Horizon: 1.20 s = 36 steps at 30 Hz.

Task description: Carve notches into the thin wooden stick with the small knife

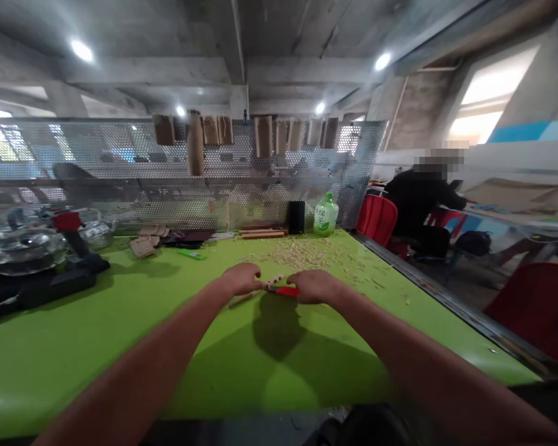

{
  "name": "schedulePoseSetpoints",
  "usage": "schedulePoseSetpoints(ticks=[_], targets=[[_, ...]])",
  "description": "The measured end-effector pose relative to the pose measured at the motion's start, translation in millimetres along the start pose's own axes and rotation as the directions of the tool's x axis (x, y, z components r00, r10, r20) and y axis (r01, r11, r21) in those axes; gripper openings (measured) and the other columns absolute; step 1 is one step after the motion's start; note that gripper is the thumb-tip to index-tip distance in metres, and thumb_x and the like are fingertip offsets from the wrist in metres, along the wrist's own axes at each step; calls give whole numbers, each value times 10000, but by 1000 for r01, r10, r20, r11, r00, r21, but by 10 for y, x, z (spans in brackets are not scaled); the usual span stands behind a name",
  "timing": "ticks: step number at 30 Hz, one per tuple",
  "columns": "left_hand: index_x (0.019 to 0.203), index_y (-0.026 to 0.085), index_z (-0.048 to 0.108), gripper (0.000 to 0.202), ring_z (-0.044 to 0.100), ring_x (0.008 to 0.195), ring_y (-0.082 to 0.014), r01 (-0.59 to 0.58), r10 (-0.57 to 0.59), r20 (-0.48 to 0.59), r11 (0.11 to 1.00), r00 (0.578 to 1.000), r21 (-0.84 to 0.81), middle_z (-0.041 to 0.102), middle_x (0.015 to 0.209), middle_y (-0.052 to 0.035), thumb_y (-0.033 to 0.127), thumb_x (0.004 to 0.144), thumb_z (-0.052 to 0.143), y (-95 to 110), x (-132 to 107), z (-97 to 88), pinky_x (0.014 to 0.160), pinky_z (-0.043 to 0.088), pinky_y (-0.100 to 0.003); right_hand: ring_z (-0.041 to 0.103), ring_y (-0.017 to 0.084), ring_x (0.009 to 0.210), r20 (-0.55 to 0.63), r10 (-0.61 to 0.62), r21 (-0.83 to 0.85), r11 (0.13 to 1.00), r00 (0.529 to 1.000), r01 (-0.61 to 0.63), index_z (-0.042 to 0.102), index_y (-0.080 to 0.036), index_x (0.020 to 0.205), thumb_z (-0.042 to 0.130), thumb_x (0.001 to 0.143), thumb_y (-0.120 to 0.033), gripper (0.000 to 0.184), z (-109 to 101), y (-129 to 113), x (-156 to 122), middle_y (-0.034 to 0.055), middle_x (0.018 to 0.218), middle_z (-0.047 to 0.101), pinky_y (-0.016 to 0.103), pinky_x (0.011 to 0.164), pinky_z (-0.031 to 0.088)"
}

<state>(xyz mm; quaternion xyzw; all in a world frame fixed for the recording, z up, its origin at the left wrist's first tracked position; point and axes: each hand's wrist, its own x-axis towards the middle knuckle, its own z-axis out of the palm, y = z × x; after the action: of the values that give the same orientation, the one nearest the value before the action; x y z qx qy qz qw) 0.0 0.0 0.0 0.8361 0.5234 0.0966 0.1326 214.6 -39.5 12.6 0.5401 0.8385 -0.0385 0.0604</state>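
My left hand (242, 279) is closed on a thin wooden stick (244, 298), which slants out below it toward the lower left. My right hand (315, 286) wraps round the red handle of a knife (287, 290). The dark blade points left and meets the wood near my left fingertips; the exact contact is too small to make out. Just beyond the blade lies a pale piece with dark spots (276, 279), and I cannot tell whether it belongs to the stick. Pale wood shavings (302, 251) are scattered behind my hands on the green tabletop (134, 328).
A green bottle (325, 215) and a black box (296, 217) stand at the back, beside wooden strips (263, 233). Glass teapots (25, 248) and a red-and-black power tool (72, 238) occupy the left. A person in black (413, 201) sits at right near red chairs (376, 217).
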Motion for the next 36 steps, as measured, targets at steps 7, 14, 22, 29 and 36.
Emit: schedulePoseSetpoints(ticks=[7,14,22,29,36], targets=[[876,162,680,264,618,846,-256,80,-79,-23,995,997,54,687,947,-150,370,813,532,-83,-180,297,716,437,-336,649,264,862,-27,36,31,999,999,-35,693,-173,977,638,681,-255,312,146,191,173,131,996,711,313,664,431],[889,174,539,273,595,707,-176,98,-127,-178,982,976,-160,633,864,-90,404,914,394,-155,-147,60,631,456,-303,601,212,872,-169,123,199,976,978,-89,625,-172,1050,535,789,-221,280,193,408,40,115,1039,675,297,717,420],[908,191,459,155,499,514,-57,-228,-138,-281,312,950,-922,596,794,0,312,886,553,-27,-81,122,474,404,-184,331,72,435,-448,230,872,324,864,366,537,-220,1057,504,876,-589,413,220,67,110,-69,625,424,207,394,244],[1057,178,534,217,426,485,-52,-281,-138,-310,196,941,-940,520,712,40,256,855,555,54,-100,126,437,332,-177,382,79,407,-540,130,835,208,832,509,471,-243,891,545,878,-542,309,-62,-352,173,-81,602,446,210,366,291],[1026,173,523,208,469,538,-57,-279,-55,-287,117,956,-953,554,759,29,267,845,569,95,-147,125,480,376,-185,442,115,562,-702,69,540,701,709,465,562,-212,1085,463,937,-517,354,193,-238,49,-37,647,490,245,526,329]])
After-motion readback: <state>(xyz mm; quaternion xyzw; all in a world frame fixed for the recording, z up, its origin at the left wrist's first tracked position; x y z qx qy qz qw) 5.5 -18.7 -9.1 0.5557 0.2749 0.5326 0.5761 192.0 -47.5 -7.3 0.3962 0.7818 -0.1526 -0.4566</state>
